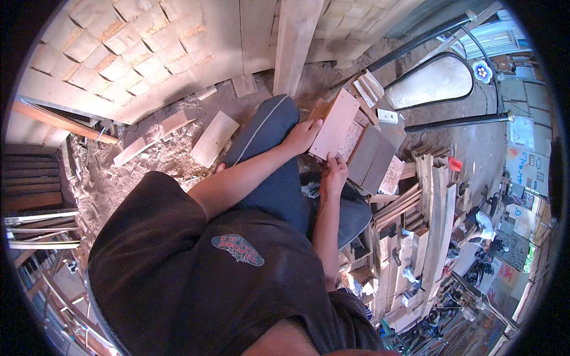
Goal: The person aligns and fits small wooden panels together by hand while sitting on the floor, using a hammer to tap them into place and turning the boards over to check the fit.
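Note:
A flat, pinkish wooden board (336,126) lies tilted in front of my knees, with small dark dots near its ends. My left hand (303,136) grips its left edge, fingers bent round the side. At the near corner my right hand (334,171) has its fingers pinched together against the board's edge; whether a small piece sits between them cannot be made out. Just right of the board is a speckled, pale surface (352,137), and beyond that a darker brown panel (372,155). What supports the boards underneath is hidden.
Loose wood offcuts (215,139) lie among shavings on the ground to the left. A woven wood panel (124,44) stands at the far left. A black-framed chair (433,83) is at the far right. Long planks (436,219) are stacked to the right.

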Motion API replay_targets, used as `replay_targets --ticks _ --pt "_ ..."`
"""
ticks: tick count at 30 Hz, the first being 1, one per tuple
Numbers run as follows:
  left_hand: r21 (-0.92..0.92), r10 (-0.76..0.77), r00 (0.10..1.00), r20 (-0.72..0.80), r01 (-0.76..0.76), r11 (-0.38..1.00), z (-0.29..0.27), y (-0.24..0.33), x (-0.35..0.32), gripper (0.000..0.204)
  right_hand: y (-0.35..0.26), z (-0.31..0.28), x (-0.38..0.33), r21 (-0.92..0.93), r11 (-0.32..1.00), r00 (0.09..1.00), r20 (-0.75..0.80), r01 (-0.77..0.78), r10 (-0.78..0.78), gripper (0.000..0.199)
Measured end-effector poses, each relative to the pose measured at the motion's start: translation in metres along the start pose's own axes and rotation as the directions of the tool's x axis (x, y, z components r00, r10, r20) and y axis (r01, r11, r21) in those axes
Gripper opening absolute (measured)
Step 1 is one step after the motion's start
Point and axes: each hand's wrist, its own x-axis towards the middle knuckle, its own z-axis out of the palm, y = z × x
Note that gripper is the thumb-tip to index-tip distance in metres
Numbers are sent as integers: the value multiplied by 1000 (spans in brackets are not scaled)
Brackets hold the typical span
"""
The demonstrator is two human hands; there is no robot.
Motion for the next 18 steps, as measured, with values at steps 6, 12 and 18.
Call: replay_targets --ticks 6,12,18 --pt "120 194 981 20 -195 973 -17 11 -28 48 -1 -10 0 -27 1000 1000 -14 3 -4 21" --pt "413 126 962 242 -220 884 -19 16 -57 81 -2 -6 -1 -5 1000 999 -46 -23 22 9" --pt "404 181 947 267 -280 871 -19 2 -52 66 5 -7 8 -167 985 995 -77 46 -59 10"
